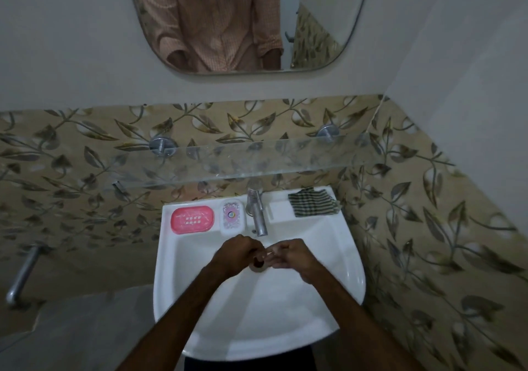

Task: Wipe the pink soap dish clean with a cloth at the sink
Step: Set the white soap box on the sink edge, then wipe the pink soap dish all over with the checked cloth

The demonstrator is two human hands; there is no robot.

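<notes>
- Task looks not started: pink soap dish (192,218) sits flat on the sink's back ledge, left of the tap (256,210), nobody touching it.
- Dish looks empty, drain holes in its middle show; can't tell from here how dirty it is.
- Striped cloth (313,201) lies crumpled on the right side of the ledge, past the tap, well apart from the dish and from both hands.
- Small white soap box (232,217) with a printed top stands between dish and tap, just beside the dish.
- Both hands are out over the sink (347,270) basin, below the tap spout, near the drain.
- Left hand (238,255): fingers curled in, knuckles up, grip closed; something small and roundish shows under the fingertips, can't tell if it's held or just the drain behind.
- Right hand (294,256): fingers bent inward toward the left hand, fingertips almost meeting it; grip partly closed, nothing clearly in it, so can't say for sure.
- Forearms come in from the bottom edge and angle toward each other, meeting mid-basin.
- No water stream visible from the tap.
- Left to do, my guess: pick up the cloth, pick up the dish, wipe it, put it back. Basically everything.
- Glass shelf (257,156) above the ledge is bare; mirror (314,28) above it shows the person's shirt only.
</notes>
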